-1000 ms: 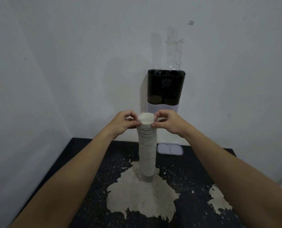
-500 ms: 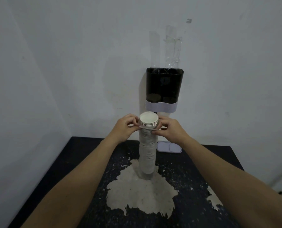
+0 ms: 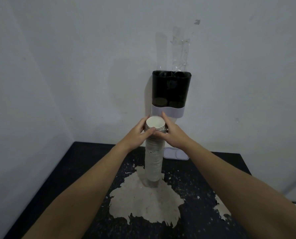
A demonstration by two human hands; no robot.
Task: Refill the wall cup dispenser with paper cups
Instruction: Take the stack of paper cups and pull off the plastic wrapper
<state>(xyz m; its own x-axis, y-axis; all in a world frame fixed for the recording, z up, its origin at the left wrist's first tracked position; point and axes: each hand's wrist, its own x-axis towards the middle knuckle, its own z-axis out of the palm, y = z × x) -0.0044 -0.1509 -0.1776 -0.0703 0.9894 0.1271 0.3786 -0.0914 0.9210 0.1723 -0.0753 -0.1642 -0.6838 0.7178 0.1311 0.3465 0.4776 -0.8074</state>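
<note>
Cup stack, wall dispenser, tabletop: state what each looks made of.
Cup stack: matte white paper, judging by its thin nested rims. Wall dispenser: likely plastic, glossy smoky-dark body with a pale lilac base band. Tabletop: dark coating flaked off in patches, baring a pale layer of unclear material.

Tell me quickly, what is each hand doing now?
Left hand: grips the top cups of the paper cup stack.
Right hand: grips the same top cups from the other side.

Tall inverted paper cup stack (image 3: 153,163) stands upright at worktop centre; black wall dispenser (image 3: 171,91), lilac-based, mounted beyond it.
</note>
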